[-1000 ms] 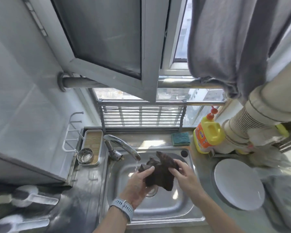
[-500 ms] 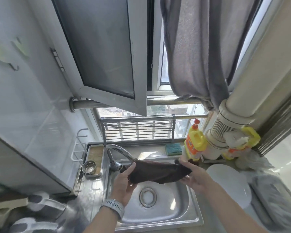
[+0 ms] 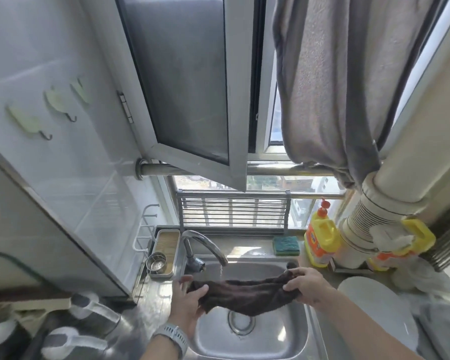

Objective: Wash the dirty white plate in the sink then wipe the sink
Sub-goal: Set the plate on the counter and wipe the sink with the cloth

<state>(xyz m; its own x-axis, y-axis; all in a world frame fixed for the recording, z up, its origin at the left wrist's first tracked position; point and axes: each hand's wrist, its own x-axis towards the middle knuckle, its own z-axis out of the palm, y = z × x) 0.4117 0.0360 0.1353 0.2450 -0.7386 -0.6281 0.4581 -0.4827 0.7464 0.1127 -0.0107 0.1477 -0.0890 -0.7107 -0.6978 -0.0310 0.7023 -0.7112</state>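
Observation:
A dark brown cloth (image 3: 247, 294) is stretched out flat above the steel sink (image 3: 294, 341). My left hand (image 3: 186, 302) grips its left end and my right hand (image 3: 307, 284) grips its right end. The curved tap (image 3: 205, 242) stands at the sink's back left, with a thin trickle of water falling from its spout just behind the cloth. The white plate (image 3: 374, 310) lies on the counter right of the sink, apart from both hands. The sink basin below the cloth holds only its round drain (image 3: 240, 323).
A green sponge (image 3: 286, 245) and a yellow detergent bottle (image 3: 321, 235) stand behind the sink. A small tray with a metal cup (image 3: 156, 263) sits left of the tap. An open window sash (image 3: 192, 100) and a hanging grey towel (image 3: 330, 87) overhang the sink. A ribbed duct (image 3: 366, 224) stands at right.
The bunched cloth has been pulled out into a long flat strip between my hands. The view has tilted upward, showing more of the window and towel.

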